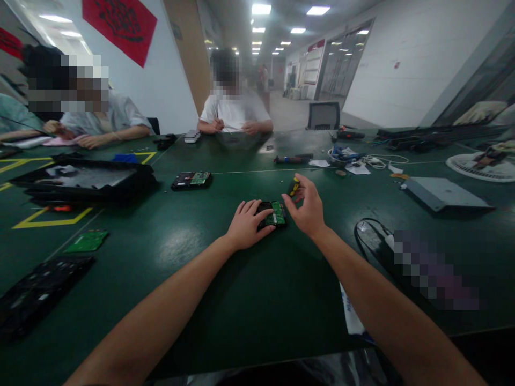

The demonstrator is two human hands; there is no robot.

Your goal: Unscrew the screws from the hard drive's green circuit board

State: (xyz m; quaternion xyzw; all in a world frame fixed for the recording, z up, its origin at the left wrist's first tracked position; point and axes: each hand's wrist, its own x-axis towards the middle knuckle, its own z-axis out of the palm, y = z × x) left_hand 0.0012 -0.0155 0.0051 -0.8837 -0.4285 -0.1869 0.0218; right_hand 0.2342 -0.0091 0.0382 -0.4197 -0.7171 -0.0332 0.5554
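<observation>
On the green tabletop in front of me lies a hard drive [278,214], its green circuit board facing up. Spread across its left part, my left hand [250,224] grips it, thumb along the near edge and fingers over the top, so that side is hidden. My right hand [308,206] pinches a short black-and-yellow screwdriver [294,186] between thumb and fingers, just right of the drive and apart from it. The screwdriver's tip cannot be made out. A second hard drive [192,180] rests farther off to the left.
At left are a black tray [137,178], a loose green circuit board [87,241] and black drive-like parts [44,289]. A grey metal panel [444,194], cables [376,161] and a white fan grille [483,167] lie at right. A person [237,110] sits opposite; others sit left.
</observation>
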